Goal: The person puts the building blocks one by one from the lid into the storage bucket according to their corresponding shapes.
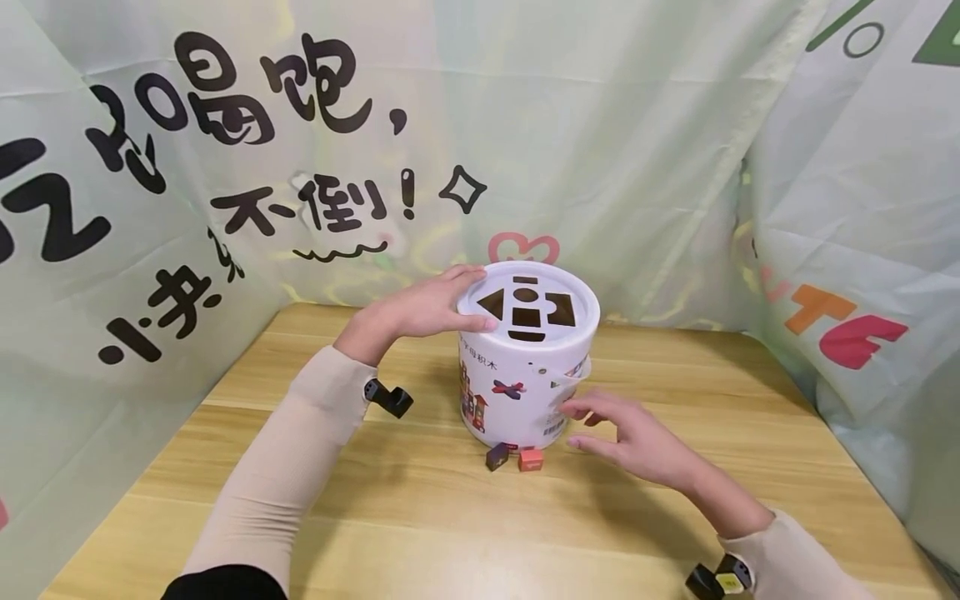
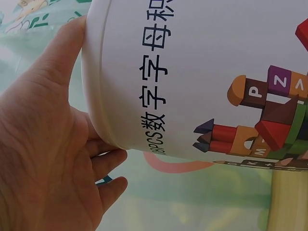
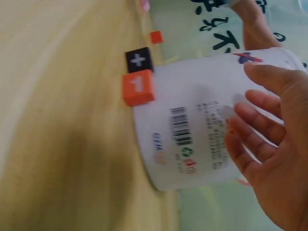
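Observation:
A white lidded bucket [image 1: 517, 392] of letter and number blocks stands upright, with shaped holes in its lid [image 1: 551, 332]. My left hand [image 1: 423, 307] grips its rim at the left, thumb over the near edge and fingers round the far side. In the left wrist view the thumb and bent fingertips [image 2: 113, 161] meet the rim. My right hand [image 1: 637, 437] hovers beside the bucket's lower right, fingers loosely bent around nothing. At the bucket's foot lie a dark block [image 3: 138, 59] marked with a plus and an orange-red block [image 3: 138, 87] marked 1.
The wooden table [image 1: 420, 533] runs back to pale curtains [image 1: 637, 167] printed with lettering, on the left, back and right. A thin handle [image 1: 581, 372] hangs at the bucket's right side. A small orange-red square [image 3: 156, 37] shows beyond the blocks in the right wrist view.

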{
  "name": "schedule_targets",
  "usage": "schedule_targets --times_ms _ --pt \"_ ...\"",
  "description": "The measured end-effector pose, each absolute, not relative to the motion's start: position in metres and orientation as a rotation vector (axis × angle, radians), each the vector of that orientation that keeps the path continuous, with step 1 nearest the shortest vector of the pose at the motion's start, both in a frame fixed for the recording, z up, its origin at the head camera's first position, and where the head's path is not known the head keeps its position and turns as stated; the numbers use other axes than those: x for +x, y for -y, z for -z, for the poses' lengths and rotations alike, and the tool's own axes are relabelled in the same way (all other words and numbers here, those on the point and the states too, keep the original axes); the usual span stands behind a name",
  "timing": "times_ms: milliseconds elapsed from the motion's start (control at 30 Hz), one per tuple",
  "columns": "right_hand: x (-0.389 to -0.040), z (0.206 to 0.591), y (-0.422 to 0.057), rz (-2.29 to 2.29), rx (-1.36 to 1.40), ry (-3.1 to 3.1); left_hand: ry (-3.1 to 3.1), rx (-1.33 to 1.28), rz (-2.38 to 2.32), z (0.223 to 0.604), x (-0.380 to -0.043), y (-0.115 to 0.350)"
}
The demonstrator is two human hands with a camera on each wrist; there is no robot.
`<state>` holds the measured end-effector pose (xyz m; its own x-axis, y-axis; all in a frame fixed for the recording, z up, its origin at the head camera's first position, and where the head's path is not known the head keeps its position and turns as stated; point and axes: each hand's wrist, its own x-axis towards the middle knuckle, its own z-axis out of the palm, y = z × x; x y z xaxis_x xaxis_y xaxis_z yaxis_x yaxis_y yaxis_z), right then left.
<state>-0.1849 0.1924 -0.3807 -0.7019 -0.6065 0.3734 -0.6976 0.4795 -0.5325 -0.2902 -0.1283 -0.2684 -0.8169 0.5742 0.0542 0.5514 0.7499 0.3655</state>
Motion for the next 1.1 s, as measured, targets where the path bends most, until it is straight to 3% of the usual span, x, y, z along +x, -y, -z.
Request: schedule_targets --times_ms 500,1100 --pt "-0.184 0.426 -0.174 -1.091 1.081 2.796 -2.883 0.931 -0.617 0.272 -0.291 0.13" --pt "-0.183 0.446 -0.154 -0.945 0.995 2.805 -2.887 0.947 -0.601 0.271 -0.289 0.13"
